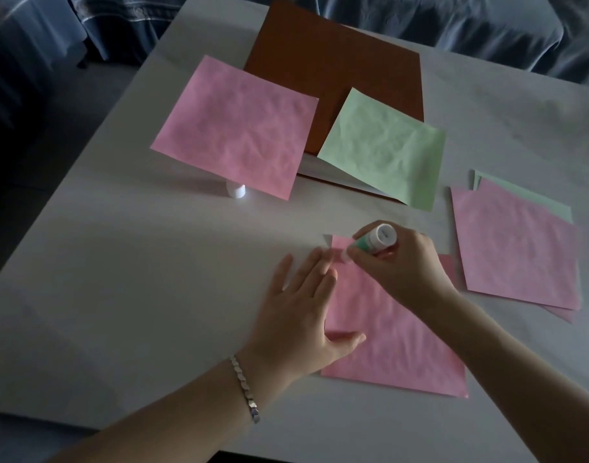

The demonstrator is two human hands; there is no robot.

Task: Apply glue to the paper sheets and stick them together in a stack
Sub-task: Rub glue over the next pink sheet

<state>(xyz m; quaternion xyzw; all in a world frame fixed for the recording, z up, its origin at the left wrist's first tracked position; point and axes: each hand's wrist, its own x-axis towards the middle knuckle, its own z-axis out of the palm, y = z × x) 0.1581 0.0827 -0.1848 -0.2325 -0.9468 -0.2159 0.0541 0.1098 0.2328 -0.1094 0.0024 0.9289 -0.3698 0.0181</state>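
On table [119, 262], one glue stick [374, 243], one cap [236, 191]

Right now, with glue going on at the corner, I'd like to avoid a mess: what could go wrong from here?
1. The glue stick in the right hand works at the very corner of the near pink sheet, so glue may smear onto the table.
2. The left hand presses only the sheet's left edge; the unheld right side could shift or wrinkle.
3. The sheet already looks crumpled, so it may bond unevenly.
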